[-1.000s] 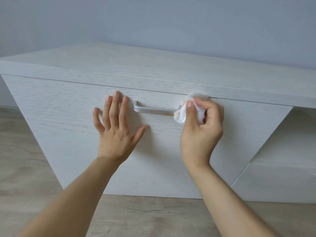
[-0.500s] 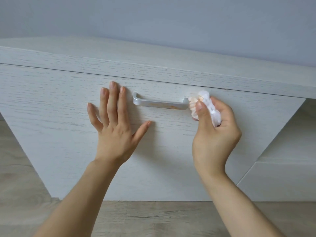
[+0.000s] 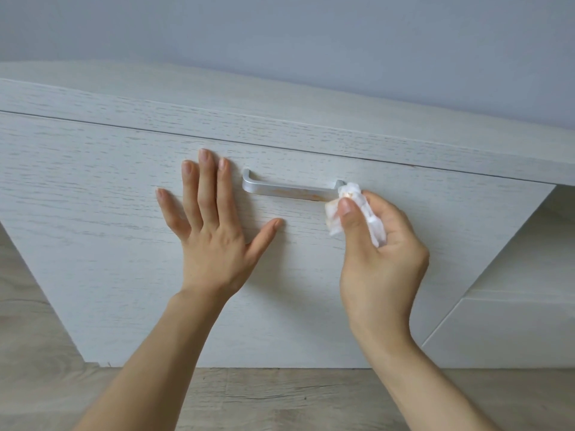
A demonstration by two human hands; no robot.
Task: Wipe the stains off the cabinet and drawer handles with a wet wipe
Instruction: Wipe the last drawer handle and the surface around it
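Note:
A silver bar handle (image 3: 280,188) is fixed on the white wood-grain drawer front (image 3: 93,213). An orange-brown stain shows along its lower right part. My right hand (image 3: 379,259) pinches a crumpled white wet wipe (image 3: 351,200), slightly stained, against the handle's right end. My left hand (image 3: 211,231) presses flat on the drawer front just left of the handle, fingers straight and spread.
The cabinet's white top slab (image 3: 280,119) overhangs the drawer. To the right is an open recess with a lower white panel (image 3: 513,331). Light wooden floor (image 3: 280,399) runs below. A pale grey wall (image 3: 311,42) stands behind.
My right hand slid the wipe rightward along the handle to its right end, uncovering the stained bar. The left hand stayed flat on the drawer. The view moved closer.

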